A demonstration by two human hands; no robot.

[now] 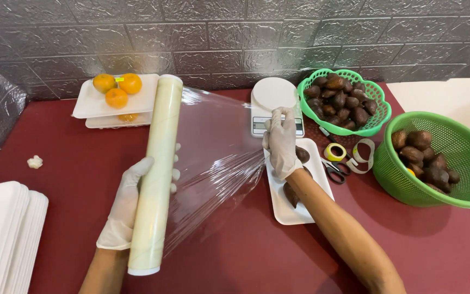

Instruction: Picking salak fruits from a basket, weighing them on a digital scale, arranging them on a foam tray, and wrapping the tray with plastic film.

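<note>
My gloved left hand point(129, 201) grips a long pale roll of cling film point(156, 174), held upright over the dark red table point(235, 256). A clear sheet of film point(213, 158) stretches from the roll to my gloved right hand point(281, 142), which pinches its edge. The right hand hovers over a white foam tray point(292, 209) with brown scaly fruits point(291, 193) on it, partly hidden by my hand and forearm.
A white kitchen scale point(273, 103) stands behind the tray. Two green baskets point(379, 117) point(463, 158) of brown fruit sit at right. Scissors point(334, 170) and tape rolls point(334, 152) lie between. Oranges point(116, 90) on foam trays at back left; stacked white trays point(4, 234) at front left.
</note>
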